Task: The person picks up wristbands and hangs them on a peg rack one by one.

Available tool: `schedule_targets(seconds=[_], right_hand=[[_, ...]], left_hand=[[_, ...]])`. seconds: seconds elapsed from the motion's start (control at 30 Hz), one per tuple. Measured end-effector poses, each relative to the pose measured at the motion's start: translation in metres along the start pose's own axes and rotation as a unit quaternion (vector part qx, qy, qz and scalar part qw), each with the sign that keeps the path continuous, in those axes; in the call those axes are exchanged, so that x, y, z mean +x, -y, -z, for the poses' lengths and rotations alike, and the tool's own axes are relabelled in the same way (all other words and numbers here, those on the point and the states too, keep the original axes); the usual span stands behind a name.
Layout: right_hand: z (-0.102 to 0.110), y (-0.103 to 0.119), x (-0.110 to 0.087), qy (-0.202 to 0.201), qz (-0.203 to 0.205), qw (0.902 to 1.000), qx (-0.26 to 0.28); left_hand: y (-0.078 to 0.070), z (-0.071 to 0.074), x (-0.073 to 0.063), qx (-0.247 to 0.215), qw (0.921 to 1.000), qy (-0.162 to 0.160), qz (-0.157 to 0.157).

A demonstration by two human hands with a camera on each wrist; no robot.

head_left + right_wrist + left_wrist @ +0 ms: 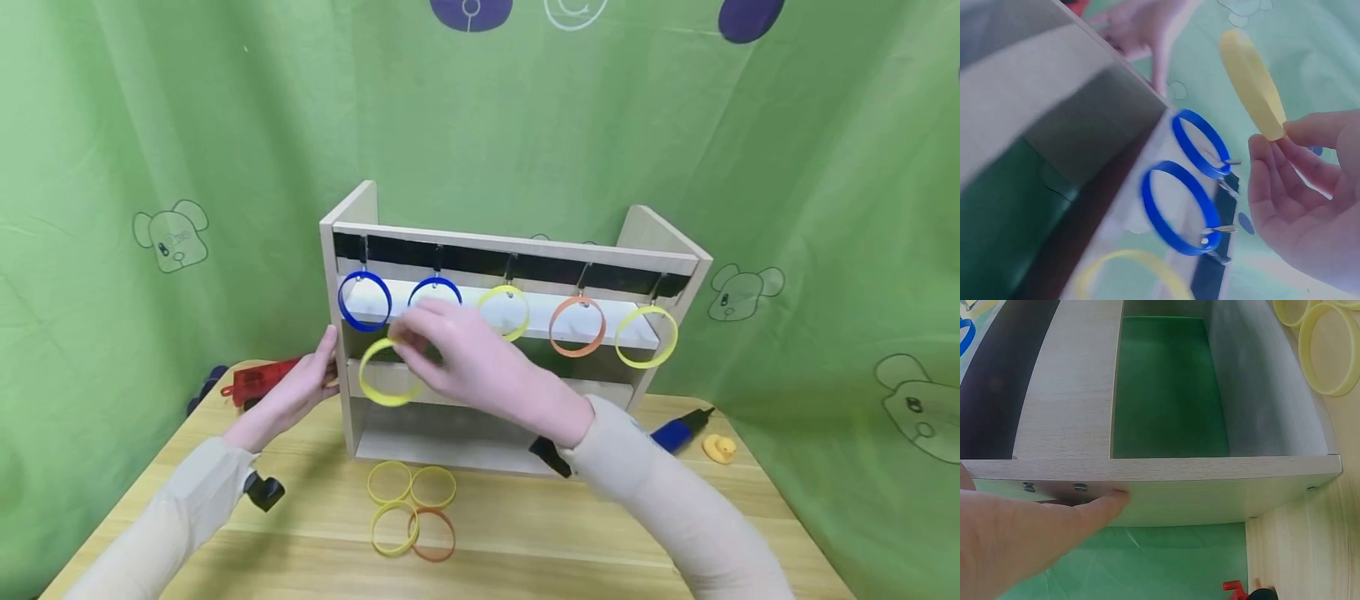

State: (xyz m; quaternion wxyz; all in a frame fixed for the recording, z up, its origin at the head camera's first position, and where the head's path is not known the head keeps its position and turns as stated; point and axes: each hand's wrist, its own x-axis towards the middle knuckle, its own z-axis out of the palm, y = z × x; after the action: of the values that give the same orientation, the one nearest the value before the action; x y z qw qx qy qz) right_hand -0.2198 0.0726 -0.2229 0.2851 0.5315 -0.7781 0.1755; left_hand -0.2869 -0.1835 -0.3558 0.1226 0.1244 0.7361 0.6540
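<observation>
My right hand (468,350) pinches a yellow ring (378,392) between thumb and fingertips, in front of the left part of a pale wooden rack (517,242). In the right wrist view that yellow ring (1250,84) is seen nearly edge-on, apart from the hung rings. Two blue rings (364,302) hang from the leftmost hooks; the second is partly hidden behind my right hand. Further right hang a yellow ring (505,312), an orange ring (577,327) and another yellow ring (647,337). My left hand (300,383) rests against the rack's left side with fingers extended.
On the wooden table (300,533) before the rack lie several yellow rings (389,483) and an orange ring (433,535). A red object (262,379) is left of the rack. To the right are a blue-and-black object (678,431) and a small yellow duck (718,449). Green curtain (480,108) hangs behind.
</observation>
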Motion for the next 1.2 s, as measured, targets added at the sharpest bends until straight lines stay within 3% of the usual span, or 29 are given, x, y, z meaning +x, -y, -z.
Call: schedule_targets(seconds=[0.23, 0.5, 0.97, 1.2], right_hand=[[0.005, -0.008, 0.042, -0.013, 0.009, 0.9995, -0.026], [0.003, -0.020, 0.068, -0.004, -0.019, 0.9988, -0.046], [-0.014, -0.027, 0.069, 0.026, -0.045, 0.9904, -0.128], [-0.005, -0.018, 0.055, 0.008, -0.042, 0.9903, -0.132]], left_hand=[[0.000, -0.001, 0.002, 0.001, 1.0000, -0.005, 0.001], [0.001, -0.002, 0.004, 0.002, 1.0000, -0.005, 0.003], [0.001, -0.003, 0.004, 0.000, 1.0000, -0.007, 0.004], [0.000, -0.001, 0.004, 0.006, 1.0000, -0.003, 0.002]])
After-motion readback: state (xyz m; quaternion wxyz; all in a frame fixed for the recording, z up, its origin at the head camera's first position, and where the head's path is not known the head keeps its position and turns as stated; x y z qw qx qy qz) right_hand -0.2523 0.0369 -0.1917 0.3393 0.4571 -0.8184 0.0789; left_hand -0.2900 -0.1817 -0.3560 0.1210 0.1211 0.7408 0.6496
